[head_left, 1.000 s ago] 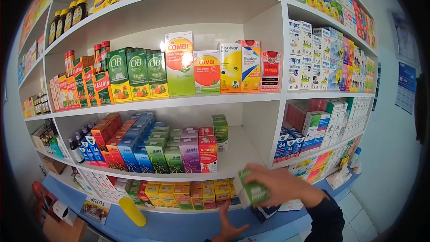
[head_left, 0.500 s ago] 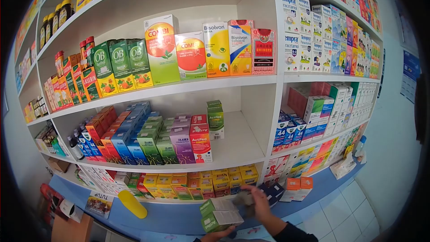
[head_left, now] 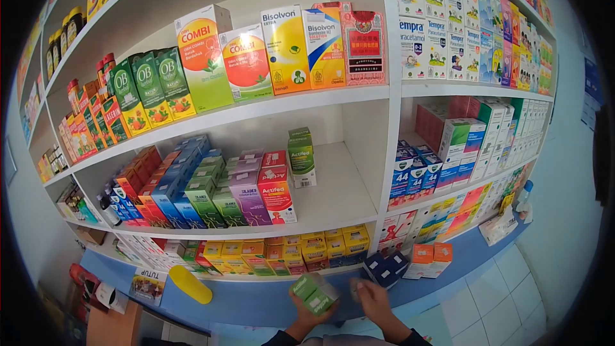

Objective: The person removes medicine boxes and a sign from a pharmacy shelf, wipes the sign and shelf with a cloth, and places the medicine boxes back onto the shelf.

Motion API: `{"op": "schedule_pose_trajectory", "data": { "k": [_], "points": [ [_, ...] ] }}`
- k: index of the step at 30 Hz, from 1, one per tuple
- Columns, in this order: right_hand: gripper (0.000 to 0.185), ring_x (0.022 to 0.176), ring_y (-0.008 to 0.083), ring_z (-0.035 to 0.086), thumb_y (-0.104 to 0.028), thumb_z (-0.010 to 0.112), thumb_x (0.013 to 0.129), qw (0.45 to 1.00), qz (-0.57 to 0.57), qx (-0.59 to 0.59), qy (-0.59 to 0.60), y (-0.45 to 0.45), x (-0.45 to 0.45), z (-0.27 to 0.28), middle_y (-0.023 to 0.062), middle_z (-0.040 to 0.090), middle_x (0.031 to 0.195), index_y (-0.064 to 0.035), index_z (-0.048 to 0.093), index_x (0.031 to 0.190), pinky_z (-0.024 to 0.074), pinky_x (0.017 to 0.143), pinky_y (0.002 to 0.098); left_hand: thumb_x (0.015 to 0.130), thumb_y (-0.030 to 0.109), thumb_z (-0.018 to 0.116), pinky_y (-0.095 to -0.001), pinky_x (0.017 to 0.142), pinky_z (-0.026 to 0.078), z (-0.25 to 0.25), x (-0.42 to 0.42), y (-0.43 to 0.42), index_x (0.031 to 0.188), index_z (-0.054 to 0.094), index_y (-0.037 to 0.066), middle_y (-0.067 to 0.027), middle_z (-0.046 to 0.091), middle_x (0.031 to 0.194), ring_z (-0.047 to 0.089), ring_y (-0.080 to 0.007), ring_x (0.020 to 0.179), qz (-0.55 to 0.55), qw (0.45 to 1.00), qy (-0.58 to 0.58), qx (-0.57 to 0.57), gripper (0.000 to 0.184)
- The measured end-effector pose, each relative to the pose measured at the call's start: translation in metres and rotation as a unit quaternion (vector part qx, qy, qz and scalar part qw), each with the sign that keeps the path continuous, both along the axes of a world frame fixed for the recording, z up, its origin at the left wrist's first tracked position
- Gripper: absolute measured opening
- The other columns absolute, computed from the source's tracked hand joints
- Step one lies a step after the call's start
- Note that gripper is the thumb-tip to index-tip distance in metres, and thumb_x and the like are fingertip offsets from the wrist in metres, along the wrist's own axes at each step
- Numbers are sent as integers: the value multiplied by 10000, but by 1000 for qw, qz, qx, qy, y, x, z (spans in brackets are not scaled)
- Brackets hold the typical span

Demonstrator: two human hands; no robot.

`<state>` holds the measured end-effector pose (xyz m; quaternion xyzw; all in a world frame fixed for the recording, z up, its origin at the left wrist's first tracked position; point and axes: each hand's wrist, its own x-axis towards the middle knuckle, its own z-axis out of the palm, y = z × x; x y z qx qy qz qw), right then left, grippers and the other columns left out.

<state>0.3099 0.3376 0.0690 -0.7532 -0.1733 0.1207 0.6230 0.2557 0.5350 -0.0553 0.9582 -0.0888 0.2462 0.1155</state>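
Observation:
Two green Actifed boxes are side by side in my left hand, low in front of the blue counter. My right hand is just to their right, with its fingers curled; what it holds, if anything, is too small to make out. Dark blue boxes lie on the counter beyond my right hand, and orange and white boxes stand to their right. One green Actifed box stands at the back of the middle shelf, behind the red Actifed box.
White shelves filled with medicine boxes rise ahead. On the blue counter lie a yellow cylinder and a printed card at left. A white packet and a blue-capped bottle are at right.
The green boxes are now upright together in my left hand, after my right hand held one near the shelf. My right hand has moved down and away from them. The view has shifted closer.

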Motion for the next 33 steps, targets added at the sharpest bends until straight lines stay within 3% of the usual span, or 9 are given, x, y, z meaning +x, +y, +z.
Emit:
{"op": "schedule_pose_trajectory", "data": {
  "k": [3,5,8,13,15,19,23,27,33],
  "points": [
    [341,826,152,601,-219,453,953,980,-30,199,-5,-17,-3,21,124,650,950,76,578,1069,467,773,272,755,364,679,-480,1033,113,35,11,-28,1295,288,143,-33,516,1170,445,-232,1155,-40,961,7,-273,703],
    [336,843,154,599,-212,457,955,976,-39,211,-21,-27,-2,26,130,652,957,77,582,1071,468,771,278,724,285,726,-455,1039,183,43,24,-49,1294,271,84,-76,508,1168,465,-233,1139,-146,795,210,-550,757],
    [331,847,153,601,-200,467,952,973,-48,219,-50,-41,-1,27,128,660,946,78,577,1094,473,757,281,694,200,772,-421,1033,272,39,46,-75,1285,245,8,-126,484,1185,483,-252,1131,-179,856,26,-483,816],
    [306,790,152,600,-191,471,935,989,-53,119,-71,-57,-5,18,112,665,870,77,603,1005,466,747,278,667,237,813,-427,1043,308,56,51,-77,1312,193,-53,-194,413,1251,434,-328,1196,-187,793,121,-567,941],
    [300,778,148,597,-189,479,930,990,-50,114,-58,-59,-6,17,111,663,862,71,610,1001,464,722,272,641,333,828,-430,1064,272,56,48,-71,1339,185,-46,-236,361,1277,314,-388,1269,-68,930,73,-354,1022],
    [271,736,136,588,-180,519,905,988,-43,74,-125,-57,-12,32,112,656,825,48,636,990,458,650,266,620,410,826,-458,1086,212,86,29,-45,1354,229,-19,-255,332,1267,232,-407,1290,-64,943,30,-324,1039],
    [258,705,135,588,-179,551,884,984,-41,77,-155,-58,-12,37,110,652,807,39,644,988,455,619,269,620,431,813,-586,1041,164,181,21,9,1284,375,55,-191,379,1200,300,-346,1241,-100,952,-224,-184,880],
    [247,691,135,589,-169,560,874,982,-27,76,-172,-59,-5,26,102,652,797,34,646,983,456,613,266,547,412,821,-627,1040,30,331,15,26,1272,414,87,-132,409,1264,292,-357,1287,122,977,-164,67,893],
    [245,660,122,582,-173,561,872,984,18,79,-161,-58,-7,29,91,650,775,22,652,989,450,587,257,465,438,808,-654,1049,-29,419,86,85,1329,385,41,-149,431,1323,247,-333,1345,130,973,25,187,1041]
  ]
}}
